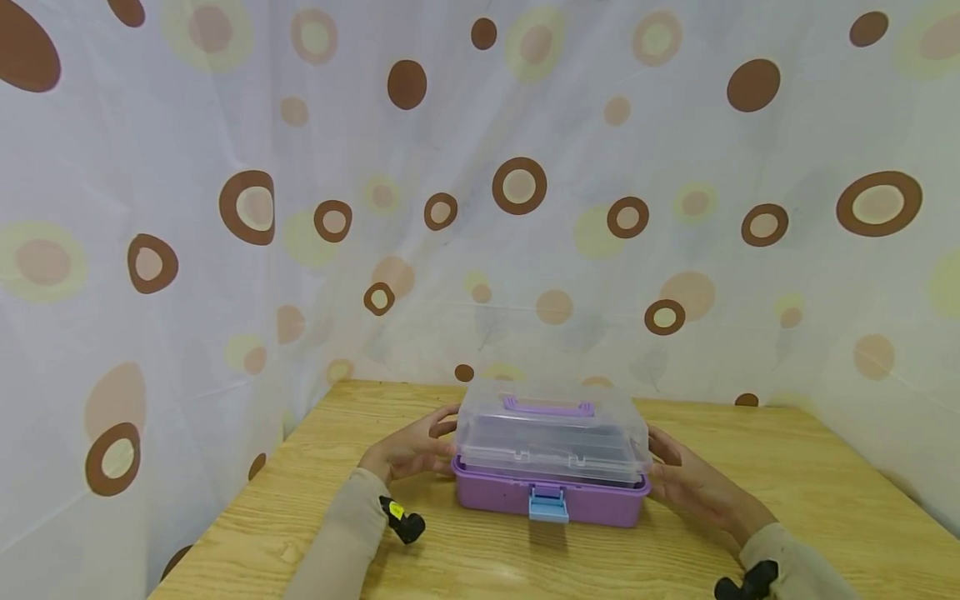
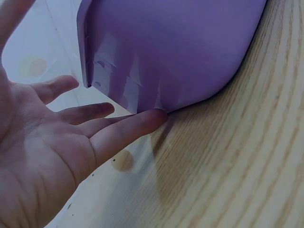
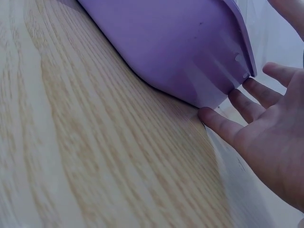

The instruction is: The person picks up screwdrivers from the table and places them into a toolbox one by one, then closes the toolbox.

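A toolbox-style storage case with a purple base stands on the table. Over the base sits its clear lid, with a purple handle on top. The light blue latch at the front sticks outward from the base. At the case's left end is my left hand, fingers extended; in the left wrist view a fingertip meets the purple wall near its bottom corner. My right hand is at the opposite end, and in the right wrist view its spread, straight fingertips touch the purple wall.
The wooden table extends around the case on both sides. A white curtain with brown and yellow circles hangs behind and along the sides. A black wrist device is worn over the left sleeve, another over the right.
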The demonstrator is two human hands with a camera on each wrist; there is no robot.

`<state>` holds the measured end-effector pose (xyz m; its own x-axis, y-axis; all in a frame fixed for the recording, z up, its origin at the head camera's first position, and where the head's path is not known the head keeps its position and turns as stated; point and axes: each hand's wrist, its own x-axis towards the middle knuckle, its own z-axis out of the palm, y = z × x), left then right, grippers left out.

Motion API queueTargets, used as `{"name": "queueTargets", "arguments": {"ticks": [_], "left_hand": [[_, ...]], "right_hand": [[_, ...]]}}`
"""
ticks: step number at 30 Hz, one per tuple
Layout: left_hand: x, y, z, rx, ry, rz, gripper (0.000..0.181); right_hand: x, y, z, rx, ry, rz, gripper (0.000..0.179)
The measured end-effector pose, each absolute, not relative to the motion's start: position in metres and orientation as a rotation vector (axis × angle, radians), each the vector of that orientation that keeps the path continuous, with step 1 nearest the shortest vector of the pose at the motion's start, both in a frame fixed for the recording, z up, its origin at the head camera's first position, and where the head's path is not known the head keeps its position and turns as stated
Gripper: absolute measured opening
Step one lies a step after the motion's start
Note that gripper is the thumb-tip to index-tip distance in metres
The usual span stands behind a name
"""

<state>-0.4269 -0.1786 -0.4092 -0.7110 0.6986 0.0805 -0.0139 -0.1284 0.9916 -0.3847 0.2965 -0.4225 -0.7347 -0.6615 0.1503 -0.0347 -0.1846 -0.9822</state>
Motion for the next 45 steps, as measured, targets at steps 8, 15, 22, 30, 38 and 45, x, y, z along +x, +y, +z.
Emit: {"name": "queueTargets", "arguments": {"ticks": [8,15,22,30,38,45], "left_hand": [[-0.4275,-0.1796,-0.4102,0.749,1.658,1.891,0.104],[-0.429,-0.1807,-0.4099,0.745,1.656,1.887,0.105],[-0.4292,-0.1818,-0.4094,0.741,1.665,1.879,0.105],[-0.4278,-0.1819,-0.4096,0.753,1.672,1.87,0.105],[-0.4269,-0.1821,-0.41,0.758,1.664,1.852,0.106],[-0.4274,-0.1827,-0.4118,0.756,1.66,1.844,0.106]], "right_hand": [[-0.3832,0.2964,-0.4212,-0.813,1.664,-1.944,0.087],[-0.3859,0.2979,-0.4243,-0.844,1.617,-1.961,0.087],[-0.3871,0.2978,-0.4247,-0.875,1.594,-1.956,0.087],[-0.3856,0.2963,-0.4238,-0.861,1.6,-1.948,0.09],[-0.3836,0.2966,-0.424,-0.853,1.575,-1.936,0.095],[-0.3828,0.2973,-0.424,-0.87,1.581,-1.91,0.097]]}}
